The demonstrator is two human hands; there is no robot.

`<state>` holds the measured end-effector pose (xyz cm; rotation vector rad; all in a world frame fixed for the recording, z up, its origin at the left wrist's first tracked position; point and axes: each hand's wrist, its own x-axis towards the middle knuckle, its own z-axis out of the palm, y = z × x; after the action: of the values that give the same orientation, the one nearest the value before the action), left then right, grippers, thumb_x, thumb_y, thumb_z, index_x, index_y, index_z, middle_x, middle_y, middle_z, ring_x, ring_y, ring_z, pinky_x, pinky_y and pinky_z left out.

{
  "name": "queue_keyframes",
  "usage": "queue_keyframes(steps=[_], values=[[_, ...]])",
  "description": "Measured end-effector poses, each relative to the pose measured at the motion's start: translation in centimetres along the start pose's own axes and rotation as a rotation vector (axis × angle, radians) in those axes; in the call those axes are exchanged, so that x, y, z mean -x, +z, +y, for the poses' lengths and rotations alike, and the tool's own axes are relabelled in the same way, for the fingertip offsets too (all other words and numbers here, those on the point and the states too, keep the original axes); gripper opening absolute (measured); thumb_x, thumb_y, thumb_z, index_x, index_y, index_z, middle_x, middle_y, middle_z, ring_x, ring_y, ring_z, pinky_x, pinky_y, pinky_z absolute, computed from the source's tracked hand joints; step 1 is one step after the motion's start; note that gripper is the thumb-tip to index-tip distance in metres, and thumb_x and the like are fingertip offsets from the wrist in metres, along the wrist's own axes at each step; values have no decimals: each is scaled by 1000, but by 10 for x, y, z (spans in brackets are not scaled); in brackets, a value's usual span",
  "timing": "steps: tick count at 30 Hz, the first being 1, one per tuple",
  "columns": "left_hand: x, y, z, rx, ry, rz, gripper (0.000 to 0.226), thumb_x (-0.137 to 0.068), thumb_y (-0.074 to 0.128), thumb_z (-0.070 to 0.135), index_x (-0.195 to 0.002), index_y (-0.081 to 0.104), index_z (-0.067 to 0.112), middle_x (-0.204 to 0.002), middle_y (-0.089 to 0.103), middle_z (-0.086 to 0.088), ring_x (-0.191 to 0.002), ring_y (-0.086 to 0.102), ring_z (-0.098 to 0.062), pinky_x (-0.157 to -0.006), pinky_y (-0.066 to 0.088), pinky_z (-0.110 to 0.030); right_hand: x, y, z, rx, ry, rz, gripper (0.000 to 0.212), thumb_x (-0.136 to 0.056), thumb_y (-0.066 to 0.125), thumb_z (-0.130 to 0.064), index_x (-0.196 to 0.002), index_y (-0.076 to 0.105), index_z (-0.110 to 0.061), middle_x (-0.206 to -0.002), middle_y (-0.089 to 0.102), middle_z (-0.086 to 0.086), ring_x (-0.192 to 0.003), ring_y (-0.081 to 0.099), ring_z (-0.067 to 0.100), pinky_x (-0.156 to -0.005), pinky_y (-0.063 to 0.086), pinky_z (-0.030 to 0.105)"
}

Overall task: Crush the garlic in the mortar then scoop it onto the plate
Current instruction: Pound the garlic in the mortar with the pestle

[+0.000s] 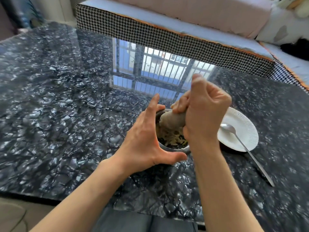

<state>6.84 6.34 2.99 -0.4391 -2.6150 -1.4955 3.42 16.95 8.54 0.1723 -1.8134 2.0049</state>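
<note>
Nearest the camera, dark trousers (145,221) show at the bottom edge, with two bare forearms reaching forward over the worktop (58,101), a glossy slab of dark marbled stone.

The left hand (142,139) braces the mortar (173,149) from its left side. Its fingers (154,102) are spread apart: the thumb lies along the near rim, and the fingers curve over the far left rim. The hand steadies the vessel without closing around it.

The right hand (204,114) is clamped in a fist around the upper shaft of the pestle (170,120). The pestle is tilted, its head pointing down and to the left above the mortar bowl. Pale residue coats the head.

The garlic (172,138) lies inside the mortar as a pale, crushed mass spread over the dark inner surface.

Just to the right of the mortar sits a white paper plate (245,131) with a fluted rim. A metal spoon (240,141) rests with its bowl on the plate; its handle extends over the near rim onto the worktop.

Farther back, the worktop reflects a barred window (155,71). Beyond it stands a sofa (167,37) with a houndstooth edge and pink cushions.
</note>
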Motion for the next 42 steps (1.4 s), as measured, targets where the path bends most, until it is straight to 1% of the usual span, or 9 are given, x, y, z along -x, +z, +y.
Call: queue_keyframes(steps=[3, 8, 12, 17, 22, 27, 31, 36, 42], values=[[-1, -1, 0, -18, 16, -2, 131, -47, 81, 52, -145, -3, 28, -127, 29, 25, -124, 31, 1, -100, 23, -17, 5, 9, 12, 137, 22, -117, 53, -91, 52, -16, -38, 46, -12, -33, 48, 5, -28, 42, 22, -55, 49, 32], [-1, 0, 1, -3, 12, -13, 132, -47, 81, 52, -145, -4, 24, -138, 34, 15, -125, 31, -1, -103, 22, -20, -7, -1, -6, 37, 10, -26, 53, -91, 53, -9, -38, 47, -13, -32, 45, 2, -28, 41, 20, -43, 42, 25], [-2, -1, -1, 3, 1, -2, 133, -48, 82, 50, -145, -4, 25, -128, 30, 24, -123, 28, 2, -101, 20, -16, 1, 10, 11, 134, -30, -97, 51, -91, 51, -15, -40, 48, -9, -32, 48, 2, -29, 43, 22, -59, 51, 33], [-1, -1, -1, 19, 0, 0, 132, -48, 83, 49, -145, -3, 24, -138, 33, 17, -127, 30, -1, -103, 21, -19, -4, -3, -1, 73, 53, -37, 55, -91, 52, -8, -36, 48, -14, -31, 47, 0, -30, 42, 20, -47, 44, 24], [-4, -1, -2, 13, 3, 10, 130, -49, 84, 46, -146, -1, 24, -128, 31, 23, -126, 31, -2, -102, 22, -17, 4, 10, 11, 77, 12, -87, 52, -89, 52, -18, -37, 47, -14, -32, 47, 1, -30, 41, 22, -64, 51, 36], [-3, -1, -2, 9, 5, -5, 133, -48, 83, 49, -146, -3, 22, -131, 33, 20, -126, 32, -3, -104, 26, -21, 0, -1, -1, 4, 54, -31, 54, -91, 51, -7, -38, 49, -14, -32, 46, 0, -29, 41, 19, -47, 45, 26], [-4, -2, -2, 2, -2, -3, 132, -48, 83, 48, -146, -1, 21, -127, 30, 23, -126, 32, -3, -104, 26, -22, 5, 9, 9, 60, -17, -59, 49, -88, 51, -15, -39, 48, -11, -32, 48, 1, -29, 42, 20, -59, 51, 34], [-4, -2, -3, 21, -9, -7, 133, -47, 83, 48, -146, -2, 22, -128, 30, 23, -126, 30, -2, -106, 24, -21, -2, 4, 0, 69, 96, -57, 52, -90, 52, -7, -39, 47, -12, -31, 46, 2, -29, 39, 20, -41, 39, 24], [-3, -1, -4, 30, -16, 9, 134, -47, 85, 48, -146, -1, 23, -124, 28, 26, -122, 28, 4, -100, 20, -10, 2, 13, 9, 43, 115, -76, 52, -90, 50, -6, -39, 45, -12, -31, 45, 2, -29, 41, 20, -43, 41, 22]])
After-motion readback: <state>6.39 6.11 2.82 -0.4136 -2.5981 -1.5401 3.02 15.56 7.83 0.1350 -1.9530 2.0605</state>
